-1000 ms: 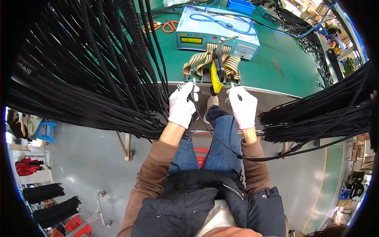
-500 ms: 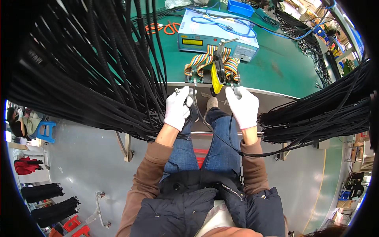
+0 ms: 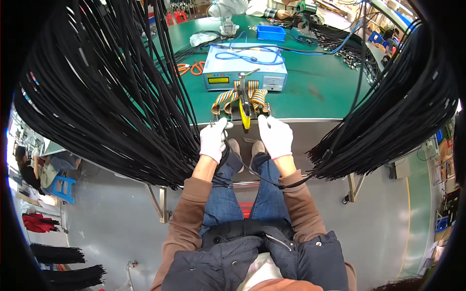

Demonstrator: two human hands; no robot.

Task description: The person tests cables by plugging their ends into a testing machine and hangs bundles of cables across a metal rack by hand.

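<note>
My left hand (image 3: 212, 141), white-gloved, is closed on a black cable (image 3: 250, 170); a small metal connector sticks up by its fingers. This cable sags across my lap and over my right forearm toward the right bundle. My right hand (image 3: 276, 137), also gloved, has thumb and fingertips pinched together just below the right-hand socket board (image 3: 263, 111); what they hold is hidden. Between the hands a yellow-and-black clamp (image 3: 245, 106) grips the table edge. Striped ribbon cables (image 3: 225, 101) join the boards to a light-blue tester box (image 3: 245, 68).
Thick bundles of black cables hang at the left (image 3: 111, 126) and right (image 3: 383, 116). On the green table (image 3: 303, 104) lie an orange cable coil (image 3: 196, 69), a blue tray (image 3: 271, 33) and a plastic bag (image 3: 204, 38). Another person sits at the far left.
The view has shifted, showing more of the table's far side. My left hand's fingers have come up close to the left socket board. My right hand stays by the right board, still pinched.
</note>
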